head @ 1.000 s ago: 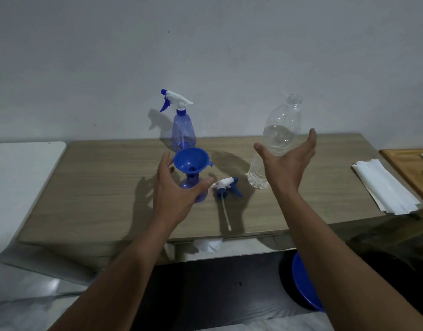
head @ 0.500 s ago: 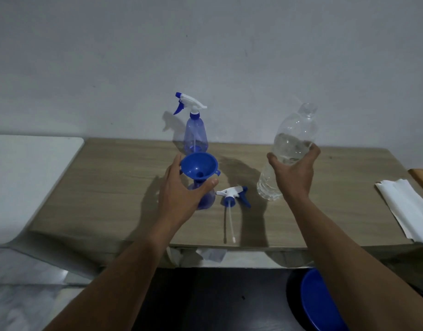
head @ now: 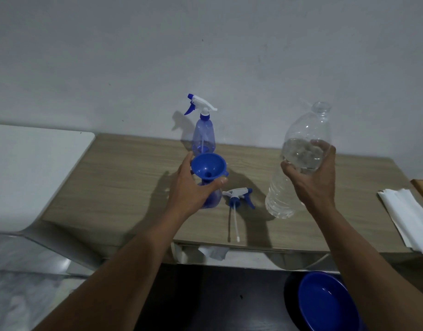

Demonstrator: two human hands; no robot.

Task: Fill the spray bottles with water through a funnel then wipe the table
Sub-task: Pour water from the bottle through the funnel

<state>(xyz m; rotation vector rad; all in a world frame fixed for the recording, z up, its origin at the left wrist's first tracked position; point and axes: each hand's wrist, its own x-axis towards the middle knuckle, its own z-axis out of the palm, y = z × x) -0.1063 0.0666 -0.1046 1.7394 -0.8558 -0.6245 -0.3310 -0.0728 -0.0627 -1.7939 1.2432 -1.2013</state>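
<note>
A blue funnel sits in the neck of an open blue spray bottle on the wooden table. My left hand grips that bottle just below the funnel. Its removed spray head lies on the table to the right, tube pointing toward me. A second spray bottle with its head on stands behind, near the wall. My right hand grips a clear, uncapped water bottle, partly full and leaning to the right, its base near the table.
A stack of white paper towels lies at the table's right end. A white surface adjoins the table on the left. A blue bowl sits low at the lower right, below the table's front edge.
My right hand, open beside the water bottle a second ago, has closed around it. My left hand has closed on the spray bottle under the funnel.
</note>
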